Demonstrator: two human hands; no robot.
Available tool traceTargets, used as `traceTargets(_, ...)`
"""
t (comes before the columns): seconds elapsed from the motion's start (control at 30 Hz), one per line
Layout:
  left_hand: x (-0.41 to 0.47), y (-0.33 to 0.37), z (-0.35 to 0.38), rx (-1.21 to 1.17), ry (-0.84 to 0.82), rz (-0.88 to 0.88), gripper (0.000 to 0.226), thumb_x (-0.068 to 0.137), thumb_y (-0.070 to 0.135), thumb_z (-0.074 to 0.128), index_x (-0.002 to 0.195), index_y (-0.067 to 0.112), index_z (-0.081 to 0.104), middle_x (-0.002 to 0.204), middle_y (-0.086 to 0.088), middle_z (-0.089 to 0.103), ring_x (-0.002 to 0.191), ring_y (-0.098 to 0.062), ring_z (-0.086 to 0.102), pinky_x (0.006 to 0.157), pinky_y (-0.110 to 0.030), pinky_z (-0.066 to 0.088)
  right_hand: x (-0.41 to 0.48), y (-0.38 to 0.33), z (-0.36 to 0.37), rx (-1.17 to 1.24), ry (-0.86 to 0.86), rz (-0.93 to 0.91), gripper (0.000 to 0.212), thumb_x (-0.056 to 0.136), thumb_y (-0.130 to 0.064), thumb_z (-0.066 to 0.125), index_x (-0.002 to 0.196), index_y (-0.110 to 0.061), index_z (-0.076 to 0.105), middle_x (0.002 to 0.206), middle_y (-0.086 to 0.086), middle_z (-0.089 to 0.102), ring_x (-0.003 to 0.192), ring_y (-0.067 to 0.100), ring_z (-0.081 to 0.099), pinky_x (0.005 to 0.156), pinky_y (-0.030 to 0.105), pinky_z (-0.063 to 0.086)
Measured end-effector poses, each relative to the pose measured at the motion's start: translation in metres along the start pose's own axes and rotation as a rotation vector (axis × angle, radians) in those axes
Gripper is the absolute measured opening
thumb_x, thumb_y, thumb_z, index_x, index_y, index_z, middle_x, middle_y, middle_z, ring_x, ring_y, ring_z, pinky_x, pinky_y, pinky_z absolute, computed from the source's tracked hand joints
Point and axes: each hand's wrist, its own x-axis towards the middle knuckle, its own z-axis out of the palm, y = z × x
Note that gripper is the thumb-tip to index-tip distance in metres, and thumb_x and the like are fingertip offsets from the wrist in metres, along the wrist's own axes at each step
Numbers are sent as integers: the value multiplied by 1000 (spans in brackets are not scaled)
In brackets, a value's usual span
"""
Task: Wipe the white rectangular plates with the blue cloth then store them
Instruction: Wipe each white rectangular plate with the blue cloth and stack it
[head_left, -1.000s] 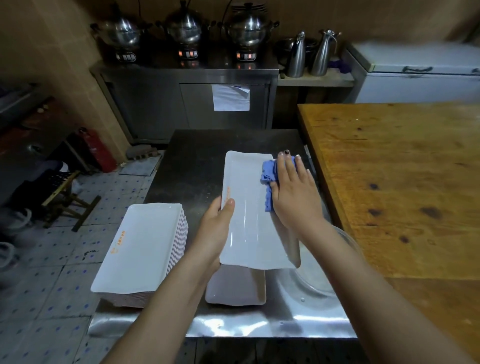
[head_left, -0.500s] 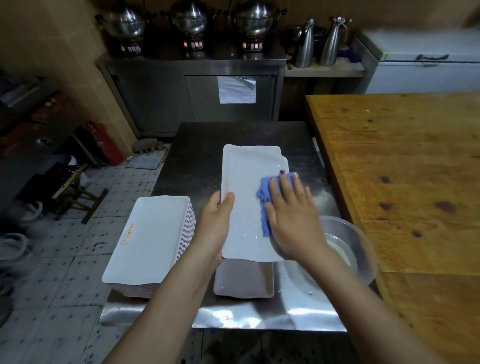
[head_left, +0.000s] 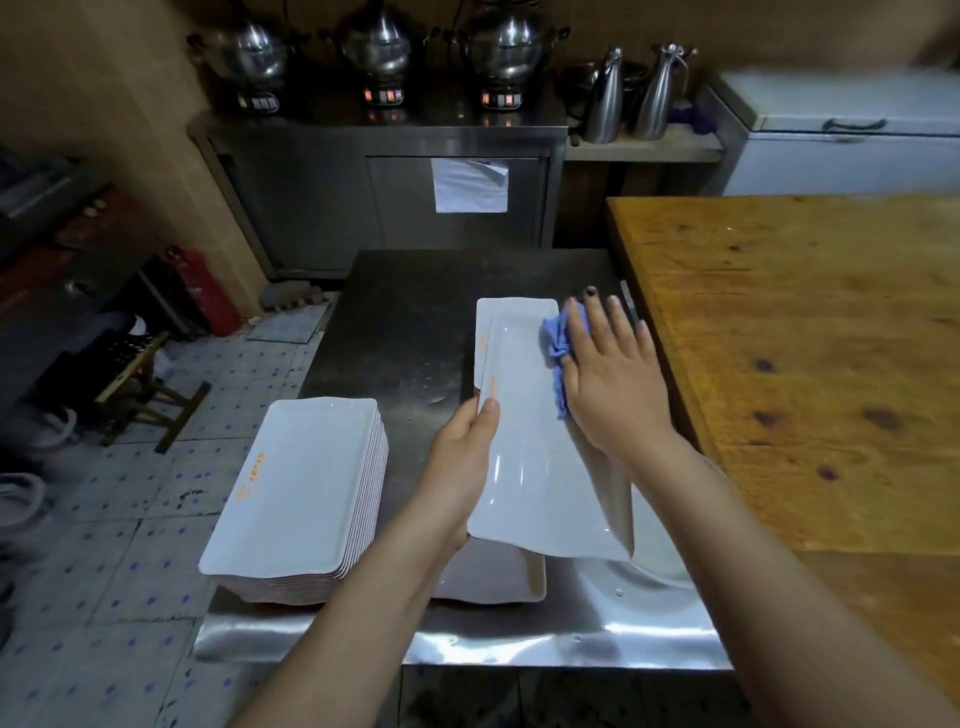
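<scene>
White plate (head_left: 530, 467) pinched at its left rim by left hand (head_left: 462, 457), above steel table (head_left: 405, 322) | right hand (head_left: 613, 374) flat, fingers spread, pressing blue cloth (head_left: 556, 338) beyond that grip | orange print (head_left: 492, 387) beside thumb unreadable | cloth farther up plate than before

Centre: white rectangular plate (head_left: 540, 467), glossy, smooth, streaky highlights; ceramic or plastic, can't tell. Lower left: stack of white rectangular plates (head_left: 306, 478), same gloss, orange print near the rim. Next to it on the held plate: blue cloth (head_left: 557, 343), soft fabric, crumpled, matt. Under all that: stainless-steel bench (head_left: 405, 322), dull and smeary at the back, mirror-bright on the front lip. Right: orange-brown wooden bench (head_left: 805, 364), matt, worn, dark knots and visible grain. Upper centre: grey metal cabinet (head_left: 301, 208), brushed, low sheen; white paper sheet (head_left: 470, 184) on its door, corner curled. On top: round steel pots (head_left: 506, 47), polished, reflective. Left: floor tiles (head_left: 104, 519), matt, speckled.
</scene>
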Motion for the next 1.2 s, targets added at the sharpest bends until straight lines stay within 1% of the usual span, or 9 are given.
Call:
traceTargets(0.1, 0, -5, -1, -40, 30, -1, 28, 100, 30, 39, 119, 20, 57, 101, 2, 69, 90, -16, 67, 76, -29, 54, -11, -8, 8, 61, -39, 65, 55, 102, -37, 13, 151, -21, -6, 160, 2, -8, 146, 19, -11, 116, 36, -9)
traceTargets(0.27, 6, -5, 2, -79, 74, 40, 20, 102, 26, 35, 106, 25, 55, 88, 8, 64, 71, -4, 61, 49, -10, 49, -36, -46, 9, 239, -176, -5, 60, 96, -42, -2, 150, -18, -10, 158, 2, -16, 145, 17, -17, 115, 36, -10)
traceTargets(0.43, 14, 3, 1, -212, 113, -4, 29, 102, 32, 32, 118, 21, 54, 99, 3, 64, 81, -5, 61, 57, -14, 52, -65, -74, -5, 293, -218, -161, 80, 74, -46, -19, 150, -21, -11, 158, 0, -19, 144, 15, -21, 114, 35, -13)
traceTargets(0.57, 17, 5, 0, -204, 151, 6, 30, 102, 29, 33, 119, 15, 54, 97, 1, 64, 77, -8, 61, 53, -11, 52, -76, -62, -7, 248, -301, -214, 54, 99, -37, 3, 150, -23, -12, 157, -3, -20, 143, 13, -21, 113, 34, -15)
traceTargets(0.63, 18, 4, 0, -204, 188, 3, 33, 102, 30, 34, 123, 15, 53, 111, -5, 64, 83, -15, 62, 59, -20, 53, -76, -46, 2, 155, -229, -193, 58, 95, -34, 2, 152, -22, 0, 159, -1, -7, 147, 17, -6, 116, 37, -6)
traceTargets(0.77, 17, 1, -3, -136, 179, 4, 33, 101, 35, 33, 127, 22, 49, 108, -2, 63, 81, -13, 63, 58, -24, 49, -61, -14, 13, -37, -93, -125, 58, 85, -34, 27, 132, -13, 55, 138, 9, 52, 128, 29, 49, 107, 46, 28)
traceTargets(0.83, 13, -2, -1, -114, 143, -31, 31, 101, 37, 34, 124, 25, 51, 104, 0, 65, 81, -14, 64, 60, -25, 51, -46, -3, 11, -62, -76, -72, 60, 87, -36, 25, 134, -11, 52, 140, 11, 49, 131, 31, 44, 107, 50, 32)
traceTargets(1.0, 11, -2, 2, -105, 148, -27, 28, 100, 36, 38, 116, 22, 57, 105, -4, 68, 85, -21, 66, 68, -28, 54, -41, -10, 6, 82, -133, -18, 74, 85, -45, -4, 151, -9, -5, 160, 5, -3, 147, 21, -7, 117, 38, -4)
traceTargets(1.2, 17, 2, -6, -117, 176, 26, 25, 101, 35, 35, 113, 25, 54, 94, 4, 67, 75, -14, 66, 58, -23, 54, -79, -34, 8, 190, -255, -143, 86, 71, -50, -17, 150, -17, -10, 159, -1, -13, 145, 15, -16, 115, 35, -10)
